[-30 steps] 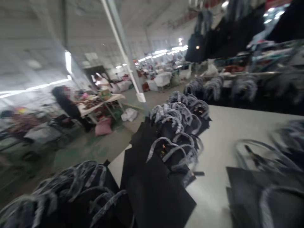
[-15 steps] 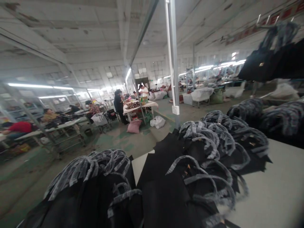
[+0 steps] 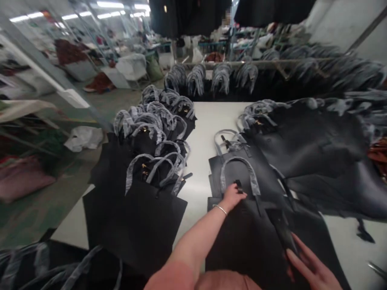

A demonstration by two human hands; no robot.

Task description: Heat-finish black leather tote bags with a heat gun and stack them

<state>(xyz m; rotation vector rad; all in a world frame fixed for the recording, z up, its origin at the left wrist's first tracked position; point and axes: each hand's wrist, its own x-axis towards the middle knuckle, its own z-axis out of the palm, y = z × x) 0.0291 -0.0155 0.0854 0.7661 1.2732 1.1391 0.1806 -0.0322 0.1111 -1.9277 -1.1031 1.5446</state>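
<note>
A black tote bag [image 3: 238, 237] lies flat on the white table [image 3: 201, 110], with a plastic-wrapped handle [image 3: 240, 161] arching from its top. My left hand [image 3: 232, 197] reaches to the bag's top edge, its fingers closed on a small black tab [image 3: 238, 186]. At the lower right, my right hand [image 3: 311, 264] grips a long, flat black strip [image 3: 282, 229] over the bag's right side. Whether the strip is joined to the bag, I cannot tell. More black bags lie beyond my left hand.
Black bags with wrapped handles [image 3: 148, 125] lie along the table's left side. A large black pile [image 3: 320, 141] covers the right side. Metal scissors or a similar tool [image 3: 376, 268] lie at the right edge. Bags hang from a rail [image 3: 208, 62] behind.
The view has swung right and down, from the workshop floor to the table. Both my hands have come into view, each holding a black piece.
</note>
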